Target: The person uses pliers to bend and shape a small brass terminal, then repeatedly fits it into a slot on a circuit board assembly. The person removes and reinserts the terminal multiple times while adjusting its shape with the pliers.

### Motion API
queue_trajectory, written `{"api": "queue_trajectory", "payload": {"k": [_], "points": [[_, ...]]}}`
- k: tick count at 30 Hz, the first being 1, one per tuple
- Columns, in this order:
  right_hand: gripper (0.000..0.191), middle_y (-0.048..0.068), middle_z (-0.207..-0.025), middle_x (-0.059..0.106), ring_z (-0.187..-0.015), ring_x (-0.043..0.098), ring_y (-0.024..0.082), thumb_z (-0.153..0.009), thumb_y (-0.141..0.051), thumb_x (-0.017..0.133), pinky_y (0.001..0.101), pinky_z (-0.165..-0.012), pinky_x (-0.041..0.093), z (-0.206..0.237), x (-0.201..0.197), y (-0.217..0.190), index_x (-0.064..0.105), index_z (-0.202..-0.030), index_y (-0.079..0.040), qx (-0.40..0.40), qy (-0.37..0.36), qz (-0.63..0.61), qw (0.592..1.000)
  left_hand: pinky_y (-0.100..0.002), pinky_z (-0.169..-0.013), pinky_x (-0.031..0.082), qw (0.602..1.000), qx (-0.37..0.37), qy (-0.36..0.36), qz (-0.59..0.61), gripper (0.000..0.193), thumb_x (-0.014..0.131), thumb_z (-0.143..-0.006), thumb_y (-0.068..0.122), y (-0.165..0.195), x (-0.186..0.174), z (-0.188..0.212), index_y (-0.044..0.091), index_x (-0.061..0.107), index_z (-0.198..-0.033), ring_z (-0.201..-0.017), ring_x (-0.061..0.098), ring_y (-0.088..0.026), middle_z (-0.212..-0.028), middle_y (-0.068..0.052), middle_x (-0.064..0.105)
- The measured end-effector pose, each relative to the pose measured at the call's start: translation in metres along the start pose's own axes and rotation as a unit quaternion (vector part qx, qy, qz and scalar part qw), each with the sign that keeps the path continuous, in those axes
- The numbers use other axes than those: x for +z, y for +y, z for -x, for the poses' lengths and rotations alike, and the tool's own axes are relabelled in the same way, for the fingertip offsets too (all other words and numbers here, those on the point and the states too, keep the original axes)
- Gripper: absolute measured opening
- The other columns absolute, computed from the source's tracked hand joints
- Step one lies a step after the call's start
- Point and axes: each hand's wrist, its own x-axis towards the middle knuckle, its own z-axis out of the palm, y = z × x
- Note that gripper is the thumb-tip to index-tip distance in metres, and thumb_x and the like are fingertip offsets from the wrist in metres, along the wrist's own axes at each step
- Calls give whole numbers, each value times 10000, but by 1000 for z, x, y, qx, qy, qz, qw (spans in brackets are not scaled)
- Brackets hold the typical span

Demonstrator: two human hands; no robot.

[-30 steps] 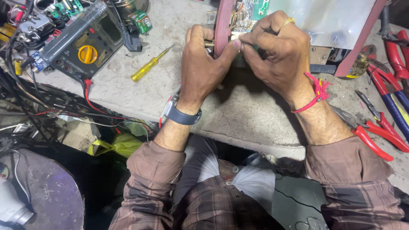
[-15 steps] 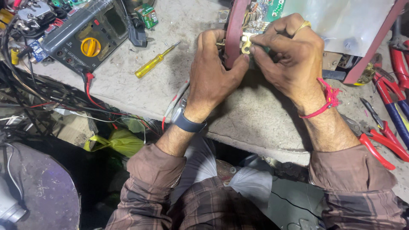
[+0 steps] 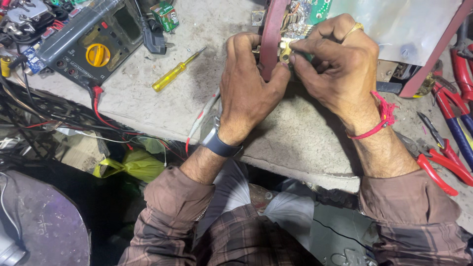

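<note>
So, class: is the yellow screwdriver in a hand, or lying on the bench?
Lying on the bench. The screwdriver rests flat on the grey top, left of the left hand; both hands are on the red-framed part.

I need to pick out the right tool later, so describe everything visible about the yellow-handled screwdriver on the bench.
The yellow-handled screwdriver is small, with a translucent yellow handle that looks like plastic and a thin metal shaft ending in a fine tip. It lies flat and diagonal on the grey bench, handle toward the near left, tip pointing up and right. It sits between the multimeter and the left hand. Nothing touches it but the bench; both hands are off it.
</note>
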Motion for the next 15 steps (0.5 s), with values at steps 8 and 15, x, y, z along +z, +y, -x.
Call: {"api": "queue_trajectory", "payload": {"k": [8, 15], "points": [[217, 94, -1020, 634, -743, 578, 122, -895, 39, 881, 242, -600, 477, -2, -1, -3, 789, -1086, -8, 8, -1, 1, 1000, -409, -858, 554, 999, 30, 17, -12, 537, 750, -876, 234, 1, 2, 1, 4, 442, -1251, -1043, 609, -285, -1222, -167, 497], [214, 98, -1022, 633, -736, 579, 126, -891, 46, 877, 240, -597, 476, -2, -1, -5, 789, -1080, -4, 7, 0, 5, 1000, -412, -841, 561, 1000, 7, 1, 1, 536, 735, -884, 251, 1, 1, 1, -7, 438, -1248, -1038, 614, -289, -1230, -179, 490]]}}
